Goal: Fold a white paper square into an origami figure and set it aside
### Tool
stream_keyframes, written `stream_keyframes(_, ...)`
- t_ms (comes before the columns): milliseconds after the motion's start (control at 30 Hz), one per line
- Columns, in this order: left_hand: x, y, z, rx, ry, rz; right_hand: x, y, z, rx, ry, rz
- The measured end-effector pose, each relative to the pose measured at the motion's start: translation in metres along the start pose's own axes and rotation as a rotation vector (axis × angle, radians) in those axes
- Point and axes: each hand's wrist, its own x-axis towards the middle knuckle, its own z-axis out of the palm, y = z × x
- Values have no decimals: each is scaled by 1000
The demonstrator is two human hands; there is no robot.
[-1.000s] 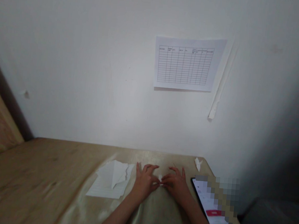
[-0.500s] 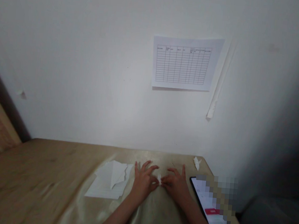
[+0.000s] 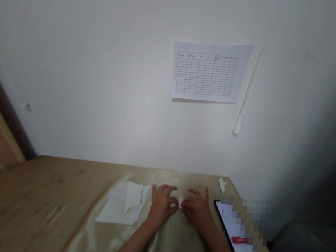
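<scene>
A small folded piece of white paper [image 3: 180, 202] is pinched between both hands near the front of the covered table. On its left side my left hand [image 3: 162, 204] grips it with thumb and index finger, the other fingers raised and curled. From the right my right hand [image 3: 197, 207] pinches it the same way, one finger pointing up. The fingertips hide the paper's lower edges. To the left of my left hand lie white paper sheets [image 3: 116, 213] with a torn, creased piece [image 3: 132, 195] on top.
A phone [image 3: 235, 234] with a lit screen, partly blurred out, lies right of my right forearm. Beyond it a small folded white paper shape [image 3: 222, 185] sits near the table's [image 3: 47, 194] far right corner. A printed chart [image 3: 206, 72] hangs on the wall behind.
Both hands stay almost in place, pinching the small paper. The fingers of my left hand have curled slightly, and the view has shifted a little.
</scene>
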Motion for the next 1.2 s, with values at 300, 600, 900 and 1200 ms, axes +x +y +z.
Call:
stream_keyframes(300, 3, -2, -3, 30, -44, 5, 5, -2, -1, -57, -51, -5)
stream_keyframes(600, 2, 2, -3, 46, -6, 2, 7, -5, -4, -51, -12, -17)
stream_keyframes(900, 2, -5, -2, 13, -19, -1, 7, -3, 0, -37, -11, -21)
stream_keyframes(1200, 3, -8, -1, -28, -47, -30, -2, -4, -9, 82, -48, 43)
